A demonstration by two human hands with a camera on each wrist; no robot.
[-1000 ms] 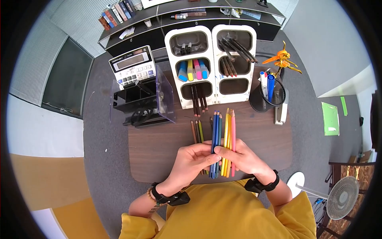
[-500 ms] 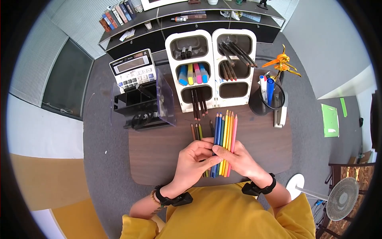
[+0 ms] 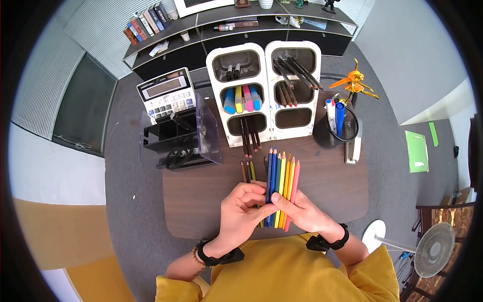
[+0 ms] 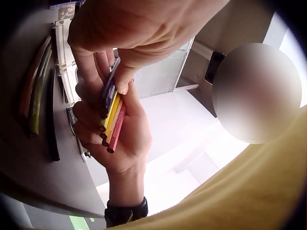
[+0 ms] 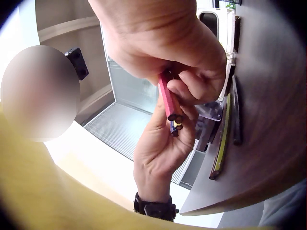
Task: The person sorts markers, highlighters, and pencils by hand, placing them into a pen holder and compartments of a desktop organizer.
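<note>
Above the table's near edge, my left hand (image 3: 241,210) and right hand (image 3: 303,212) hold a bunch of colored pencils between them. Dark blue pencils (image 3: 270,173) stand on the left side, gripped by the left fingers and thumb. To their right come green, yellow pencils (image 3: 282,173), orange and a pink pencil (image 3: 294,186), which the right hand grips with its thumb across the front. Their tips point away from me, and the blunt ends show in the left wrist view below the thumb. Beyond the left hand, brown and olive-green pencils (image 4: 36,105) lie on the table beside a dark pencil (image 4: 53,120).
A white two-column organizer (image 3: 268,90) holds highlighters (image 3: 242,99), dark pencils (image 3: 297,73) and others in its compartments. A calculator (image 3: 166,93) and clear-sided desk caddy (image 3: 181,138) stand left; a black mesh pen cup (image 3: 329,136), stapler (image 3: 353,146) and orange figurine (image 3: 354,83) are right.
The gap between the blue pencils and the yellow and pink ones has closed, and they now form one fanned bunch. Both hands keep their hold. The head view has shifted slightly.
</note>
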